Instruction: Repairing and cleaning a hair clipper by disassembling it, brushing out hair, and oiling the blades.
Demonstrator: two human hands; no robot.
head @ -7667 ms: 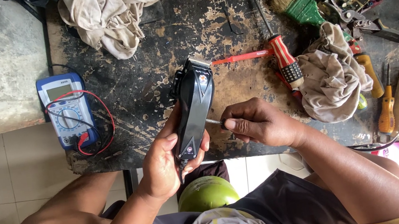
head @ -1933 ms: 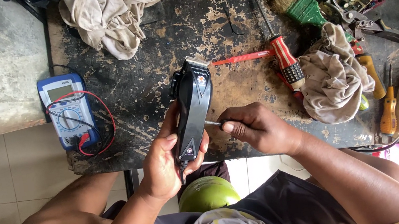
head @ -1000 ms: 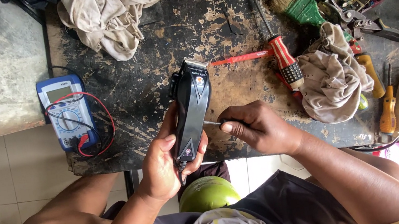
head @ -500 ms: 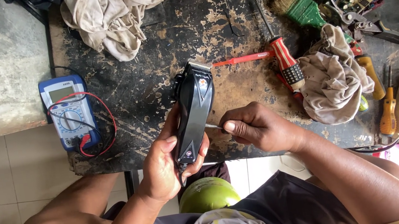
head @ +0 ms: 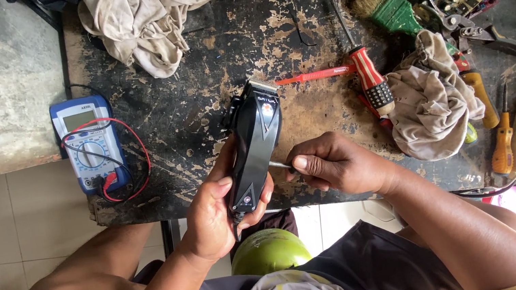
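Observation:
My left hand [head: 214, 214] grips a black hair clipper [head: 255, 145] by its lower body, holding it over the near edge of the worn dark workbench [head: 205, 70], blade end pointing away from me. My right hand [head: 337, 165] is closed around a small screwdriver whose thin metal tip [head: 278, 164] touches the clipper's right side. Most of that tool is hidden inside my fist.
A blue multimeter [head: 89, 147] with red and black leads lies at the left edge. A beige rag [head: 141, 18] lies at the back, another rag [head: 434, 103] at the right. A red-handled screwdriver [head: 367, 69], orange-handled tools [head: 499, 141], a green brush [head: 391, 6], pliers and a circuit board crowd the right side.
Both hands and the clipper have stayed in nearly the same place; my right hand has only shifted slightly at the clipper's side.

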